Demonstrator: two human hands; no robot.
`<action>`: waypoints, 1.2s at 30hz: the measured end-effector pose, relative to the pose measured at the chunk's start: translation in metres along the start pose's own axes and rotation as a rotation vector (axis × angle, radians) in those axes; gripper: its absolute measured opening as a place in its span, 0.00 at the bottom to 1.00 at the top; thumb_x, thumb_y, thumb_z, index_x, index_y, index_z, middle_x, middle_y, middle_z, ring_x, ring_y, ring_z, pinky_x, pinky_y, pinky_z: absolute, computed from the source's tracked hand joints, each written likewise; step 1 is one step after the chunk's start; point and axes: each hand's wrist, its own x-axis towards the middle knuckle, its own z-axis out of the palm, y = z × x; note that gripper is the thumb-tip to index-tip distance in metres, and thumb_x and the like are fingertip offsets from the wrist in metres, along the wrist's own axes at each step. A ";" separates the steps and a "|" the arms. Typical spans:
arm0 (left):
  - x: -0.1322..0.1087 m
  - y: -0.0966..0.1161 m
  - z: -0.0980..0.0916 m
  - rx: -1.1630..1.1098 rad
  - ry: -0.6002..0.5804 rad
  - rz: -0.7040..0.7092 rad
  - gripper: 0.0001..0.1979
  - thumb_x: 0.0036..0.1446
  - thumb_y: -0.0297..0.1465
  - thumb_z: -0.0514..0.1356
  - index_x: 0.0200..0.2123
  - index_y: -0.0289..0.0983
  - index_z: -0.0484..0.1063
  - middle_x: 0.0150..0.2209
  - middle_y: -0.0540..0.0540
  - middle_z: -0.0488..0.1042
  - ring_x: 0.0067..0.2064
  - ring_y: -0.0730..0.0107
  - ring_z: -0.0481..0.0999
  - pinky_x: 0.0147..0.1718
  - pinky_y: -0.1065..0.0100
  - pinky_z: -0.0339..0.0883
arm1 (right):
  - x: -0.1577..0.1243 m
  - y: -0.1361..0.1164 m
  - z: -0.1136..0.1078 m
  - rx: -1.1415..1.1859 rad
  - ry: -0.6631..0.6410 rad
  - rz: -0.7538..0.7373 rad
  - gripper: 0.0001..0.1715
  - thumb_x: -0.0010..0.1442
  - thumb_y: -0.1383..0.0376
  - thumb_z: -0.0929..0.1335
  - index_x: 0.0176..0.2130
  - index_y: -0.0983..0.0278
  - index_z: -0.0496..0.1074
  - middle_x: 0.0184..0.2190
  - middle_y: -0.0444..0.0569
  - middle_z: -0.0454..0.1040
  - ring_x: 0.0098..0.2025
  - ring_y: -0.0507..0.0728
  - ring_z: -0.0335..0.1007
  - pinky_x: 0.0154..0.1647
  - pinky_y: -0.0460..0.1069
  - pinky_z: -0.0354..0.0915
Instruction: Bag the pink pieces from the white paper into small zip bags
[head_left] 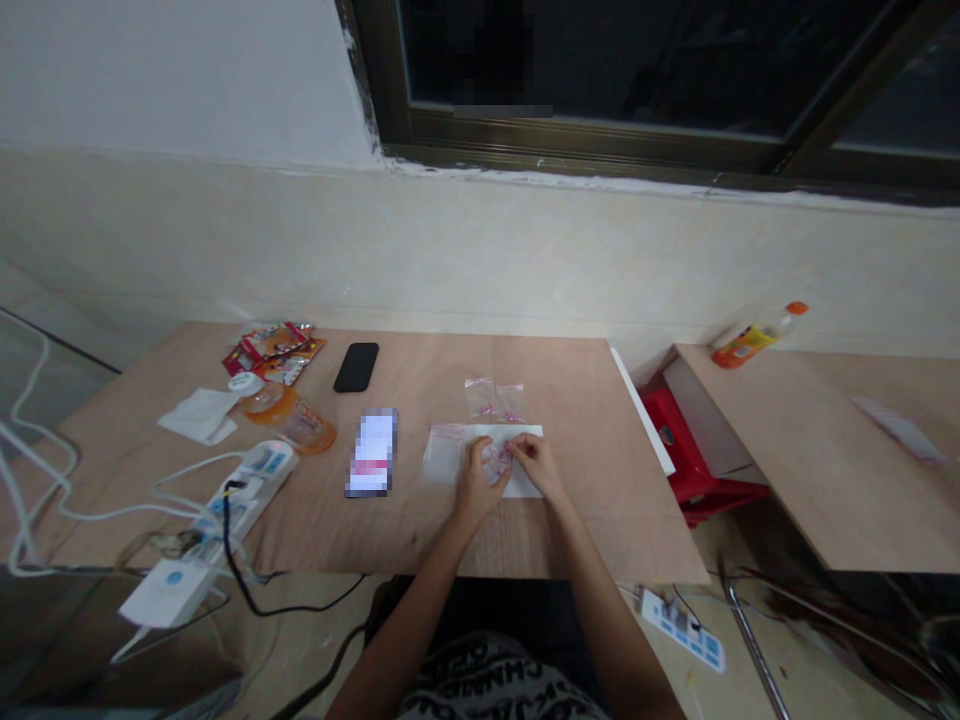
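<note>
My left hand (476,478) and my right hand (536,465) meet at the middle of a plywood table (577,400). Their fingers pinch a clear plastic bag (446,452) holding something small and pink (496,462). The bag lies over a white sheet of paper (525,483). Just beyond my hands, a smaller clear bag pair (491,400) with pink bits inside lies apart from them. A pixelated rectangular item (372,452) lies to the left of my left hand.
A black phone (356,367), snack packets (274,355), an orange jar (289,420) and a white tissue (199,415) lie at the table's left. A white power strip (247,500) with cables sits at the near left. A second board (817,450) carries an orange-capped bottle (757,337).
</note>
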 end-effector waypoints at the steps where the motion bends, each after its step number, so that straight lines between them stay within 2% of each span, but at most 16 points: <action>1: 0.000 0.001 0.000 0.000 -0.004 -0.007 0.30 0.51 0.29 0.64 0.56 0.42 0.59 0.55 0.40 0.65 0.56 0.57 0.68 0.44 0.59 0.73 | 0.001 0.000 -0.002 -0.007 0.000 0.017 0.16 0.57 0.55 0.67 0.30 0.64 0.76 0.22 0.47 0.73 0.24 0.53 0.64 0.28 0.47 0.60; 5: -0.001 0.003 -0.001 0.017 -0.017 -0.031 0.30 0.50 0.28 0.64 0.56 0.41 0.58 0.54 0.40 0.65 0.56 0.58 0.68 0.45 0.59 0.72 | 0.005 0.000 -0.014 -0.134 0.067 0.082 0.17 0.58 0.55 0.65 0.32 0.64 0.77 0.22 0.47 0.72 0.25 0.54 0.66 0.29 0.47 0.60; 8: 0.000 0.003 -0.001 0.027 -0.014 -0.025 0.30 0.50 0.29 0.64 0.56 0.41 0.58 0.54 0.40 0.65 0.55 0.58 0.69 0.44 0.59 0.72 | 0.010 -0.001 -0.023 -0.336 0.130 0.113 0.14 0.58 0.58 0.65 0.34 0.63 0.78 0.25 0.46 0.74 0.30 0.55 0.69 0.35 0.48 0.61; 13: 0.000 0.004 -0.001 0.030 -0.008 -0.014 0.30 0.51 0.29 0.64 0.56 0.42 0.58 0.54 0.41 0.66 0.55 0.59 0.69 0.44 0.60 0.72 | 0.016 -0.003 -0.029 -0.561 0.115 0.157 0.13 0.58 0.60 0.67 0.39 0.60 0.79 0.31 0.47 0.77 0.39 0.57 0.71 0.44 0.51 0.58; 21: 0.000 0.006 -0.002 0.049 -0.020 -0.011 0.30 0.50 0.27 0.63 0.56 0.42 0.58 0.54 0.41 0.65 0.55 0.58 0.69 0.44 0.60 0.72 | 0.022 -0.009 -0.023 -0.673 0.032 0.191 0.12 0.60 0.61 0.68 0.41 0.59 0.79 0.35 0.49 0.79 0.45 0.59 0.69 0.45 0.51 0.54; 36: 0.000 0.011 -0.003 0.084 -0.059 0.017 0.29 0.51 0.26 0.63 0.55 0.41 0.59 0.55 0.40 0.66 0.57 0.57 0.68 0.47 0.56 0.71 | 0.027 -0.010 -0.024 -0.783 -0.017 0.166 0.11 0.60 0.62 0.68 0.40 0.58 0.79 0.37 0.50 0.78 0.44 0.59 0.68 0.46 0.51 0.52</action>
